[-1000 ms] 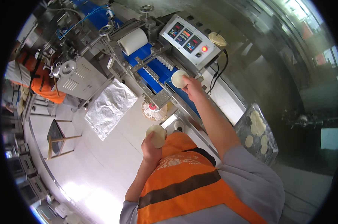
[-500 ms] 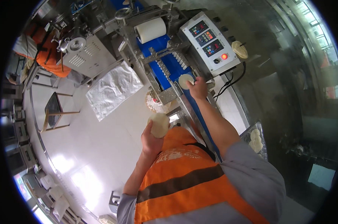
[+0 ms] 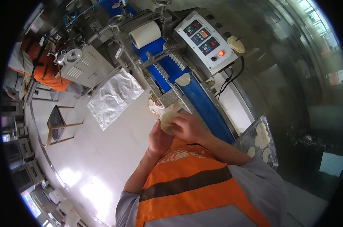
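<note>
In front of my apron, my left hand (image 3: pixel 160 139) is closed on pale round dough wrappers (image 3: pixel 166 122); how many lie together I cannot tell. My right hand (image 3: pixel 190 128) has its fingers bent over the same wrappers from the right side, and its fingertips are partly hidden. Beyond my hands a blue conveyor belt (image 3: pixel 206 104) slopes toward me. Another dough round (image 3: pixel 183 79) lies on that belt, just past the metal crossbar with its row of white rollers.
A control box (image 3: pixel 207 42) with a lit red button stands right of the belt. A tray (image 3: pixel 270 153) with several dough pieces sits at the right. Silver sheeting (image 3: pixel 116 99) lies on the floor, near a chair (image 3: pixel 57 123). Someone in orange is at the far left.
My right hand has come back from the belt to the wrappers in my left hand, with the round it picked up. A further dough round now shows on the belt.
</note>
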A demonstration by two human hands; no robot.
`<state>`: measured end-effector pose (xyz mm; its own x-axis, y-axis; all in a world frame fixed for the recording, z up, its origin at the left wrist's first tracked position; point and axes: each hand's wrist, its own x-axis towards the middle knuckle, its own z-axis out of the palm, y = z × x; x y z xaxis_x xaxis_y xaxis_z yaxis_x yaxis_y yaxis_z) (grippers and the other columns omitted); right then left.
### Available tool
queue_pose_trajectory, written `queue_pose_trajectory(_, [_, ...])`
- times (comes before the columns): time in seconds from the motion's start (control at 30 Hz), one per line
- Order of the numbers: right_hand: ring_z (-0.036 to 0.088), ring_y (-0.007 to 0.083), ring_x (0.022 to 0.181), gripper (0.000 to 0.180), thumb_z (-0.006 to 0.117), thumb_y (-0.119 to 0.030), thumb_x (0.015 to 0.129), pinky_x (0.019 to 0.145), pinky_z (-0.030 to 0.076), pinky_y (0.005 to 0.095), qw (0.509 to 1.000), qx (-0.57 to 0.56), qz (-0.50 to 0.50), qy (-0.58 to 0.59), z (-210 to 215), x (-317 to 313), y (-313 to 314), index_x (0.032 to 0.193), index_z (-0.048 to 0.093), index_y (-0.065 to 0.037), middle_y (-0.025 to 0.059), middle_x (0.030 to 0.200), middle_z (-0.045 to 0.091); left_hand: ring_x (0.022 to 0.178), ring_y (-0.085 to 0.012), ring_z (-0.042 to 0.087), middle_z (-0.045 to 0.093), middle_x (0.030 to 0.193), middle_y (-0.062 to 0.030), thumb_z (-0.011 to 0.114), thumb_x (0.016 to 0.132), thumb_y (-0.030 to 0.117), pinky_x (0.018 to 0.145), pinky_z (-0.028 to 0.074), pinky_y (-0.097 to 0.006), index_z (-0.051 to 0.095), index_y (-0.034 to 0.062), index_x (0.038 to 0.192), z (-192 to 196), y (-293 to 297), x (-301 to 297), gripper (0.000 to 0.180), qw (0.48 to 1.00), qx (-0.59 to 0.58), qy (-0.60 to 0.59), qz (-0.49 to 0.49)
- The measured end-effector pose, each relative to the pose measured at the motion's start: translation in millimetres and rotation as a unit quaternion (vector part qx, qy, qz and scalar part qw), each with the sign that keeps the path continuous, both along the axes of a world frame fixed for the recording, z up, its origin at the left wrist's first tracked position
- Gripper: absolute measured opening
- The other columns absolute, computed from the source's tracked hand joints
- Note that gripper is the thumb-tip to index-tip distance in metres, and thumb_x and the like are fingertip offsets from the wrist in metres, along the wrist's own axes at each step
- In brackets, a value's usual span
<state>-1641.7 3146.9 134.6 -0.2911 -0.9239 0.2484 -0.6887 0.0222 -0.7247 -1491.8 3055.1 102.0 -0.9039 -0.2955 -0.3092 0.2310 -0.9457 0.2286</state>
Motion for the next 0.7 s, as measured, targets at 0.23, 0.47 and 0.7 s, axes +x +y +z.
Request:
queue_pose_trajectory(0.23, [0.066,0.0225,0.087,0.018,0.065,-0.019,0.089,0.076,0.053,0.0342,0.884,0.019,-0.169,-0.436,-47,-21,25,0.102,0.069,-0.007,0.0071,0.094,0.068,0.121,-0.03,0.057,0.058,0.131,-0.0182,0.049,0.101,0.015,0.106,0.045,-0.042,0.048,-0.0051,0.135,8,7,-8,0.04,0.987,-0.117,-0.101,-0.035])
queue_pose_trajectory(0.47, [0.064,0.0161,0.101,0.033,0.062,-0.021,0.094,0.085,0.051,0.0303,0.689,-0.049,-0.142,-0.709,-37,-75,16,0.121,0.059,-0.003,0.0068,0.114,0.065,0.113,-0.0346,0.063,0.061,0.124,-0.0229,0.051,0.098,0.003,0.1,0.051,-0.042,0.048,-0.0117,0.131,-12,16,0,0.036,0.973,-0.13,-0.189,-0.035])
queue_pose_trajectory(0.7, [0.069,0.0222,0.087,0.027,0.066,-0.023,0.09,0.076,0.053,0.0367,0.825,0.109,-0.22,-0.51,-125,-142,-33,0.107,0.069,-0.002,0.0109,0.096,0.071,0.113,-0.0353,0.063,0.06,0.125,-0.0243,0.049,0.097,0.002,0.1,0.052,-0.043,0.047,-0.0133,0.13,-10,21,6,0.037,0.97,-0.098,-0.221,0.013])
